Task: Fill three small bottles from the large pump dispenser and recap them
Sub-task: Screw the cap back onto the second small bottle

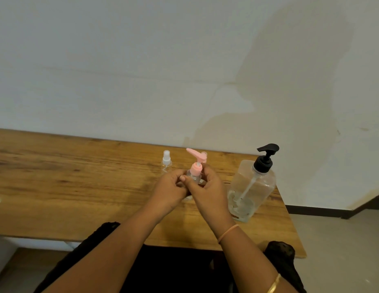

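Note:
A small clear bottle with a pink pump cap [196,169] stands between both hands near the middle of the wooden table [78,187]. My left hand [170,192] curls round its left side and my right hand [207,190] wraps its right side. Behind it, a small clear bottle with a white spray cap [166,161] stands upright. A third small bottle [204,156] peeks out behind the pink pump, mostly hidden. The large clear pump dispenser with a black pump head [253,187] stands to the right, holding a little liquid at the bottom.
The table's right edge [290,218] lies just past the dispenser, with floor beyond it. A pale wall runs along the table's far edge. The left half of the table is bare wood.

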